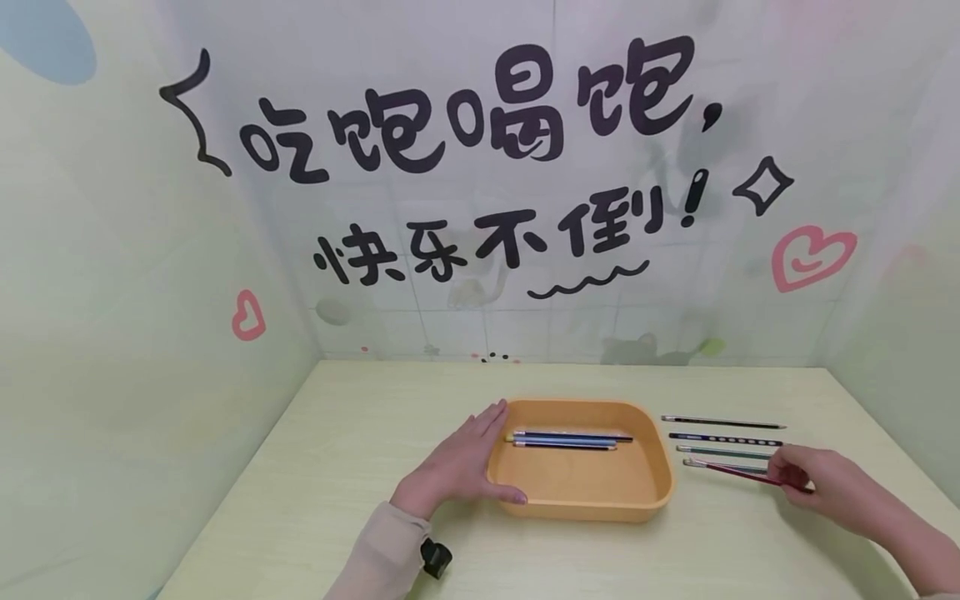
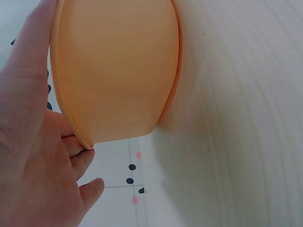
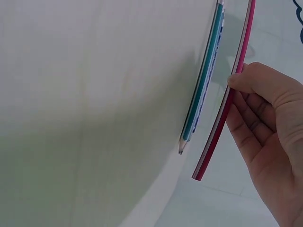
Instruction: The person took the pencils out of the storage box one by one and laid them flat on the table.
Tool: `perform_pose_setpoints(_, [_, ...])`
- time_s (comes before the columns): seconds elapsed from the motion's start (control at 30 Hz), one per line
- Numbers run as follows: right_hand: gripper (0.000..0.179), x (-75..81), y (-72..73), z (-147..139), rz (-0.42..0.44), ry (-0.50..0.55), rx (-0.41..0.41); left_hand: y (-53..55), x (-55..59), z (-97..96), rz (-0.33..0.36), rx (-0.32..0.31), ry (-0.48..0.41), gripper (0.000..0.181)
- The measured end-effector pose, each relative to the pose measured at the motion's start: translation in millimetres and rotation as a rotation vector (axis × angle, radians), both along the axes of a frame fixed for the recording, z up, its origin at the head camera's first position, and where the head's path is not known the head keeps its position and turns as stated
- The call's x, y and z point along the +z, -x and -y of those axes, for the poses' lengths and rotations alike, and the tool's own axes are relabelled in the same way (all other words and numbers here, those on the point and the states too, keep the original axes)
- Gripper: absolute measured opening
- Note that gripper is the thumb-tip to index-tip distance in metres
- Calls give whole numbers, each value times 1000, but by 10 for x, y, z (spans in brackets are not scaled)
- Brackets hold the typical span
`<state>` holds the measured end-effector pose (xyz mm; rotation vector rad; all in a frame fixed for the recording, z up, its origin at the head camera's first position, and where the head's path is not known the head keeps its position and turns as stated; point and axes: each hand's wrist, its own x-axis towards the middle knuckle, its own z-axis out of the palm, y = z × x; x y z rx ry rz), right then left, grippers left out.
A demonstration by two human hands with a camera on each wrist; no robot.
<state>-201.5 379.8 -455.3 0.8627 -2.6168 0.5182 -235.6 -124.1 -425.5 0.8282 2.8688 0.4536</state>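
An orange tray (image 1: 592, 504) stands on the table with several pencils (image 1: 570, 441) lying in its back left part. My left hand (image 1: 461, 467) rests against the tray's left end, its thumb along the front rim and its fingers reaching the back left corner. In the left wrist view the fingertips (image 2: 83, 158) touch the rim from outside. To the right of the tray, my right hand (image 1: 817, 483) pinches a red pencil (image 3: 220, 120) between thumb and fingers. This pencil slants, blunt end nearest me, beside a teal pencil (image 3: 203, 78) with a sharpened tip.
Right of the tray, a black pencil (image 1: 723, 422), a dark blue pencil with pale spots (image 1: 723, 439) and a green pencil (image 1: 720, 452) lie roughly parallel. A pale wall sheet (image 1: 480, 325) with black lettering closes off the table's back. A black device (image 1: 437, 558) sits at my left wrist.
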Motion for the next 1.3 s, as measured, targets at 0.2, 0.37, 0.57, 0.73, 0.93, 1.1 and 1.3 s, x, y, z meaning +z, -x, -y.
perform_pose_setpoints(0.2, [45,-123,40,-98,-23,-22,-2,-2,-3,1,2,-5,-7,126])
perform_pose_setpoints(0.37, [44,-153,77,-147,29,-44,17,-4,-4,4,-4,-4,1,126])
perform_pose_setpoints(0.57, [40,-147,144,-138,105,-63,40,-10,4,5,-2,2,11,127])
perform_pose_setpoints(0.73, [37,-102,160,-113,164,-76,22,-13,0,4,0,8,7,128])
perform_pose_setpoints(0.93, [31,12,153,-75,221,-86,-31,-6,-7,5,-13,3,12,127])
perform_pose_setpoints(1.1, [27,75,152,-2,155,-42,-53,2,-21,5,-6,7,6,127])
perform_pose_setpoints(1.3, [27,148,191,138,101,22,-76,3,-19,1,-10,5,2,127])
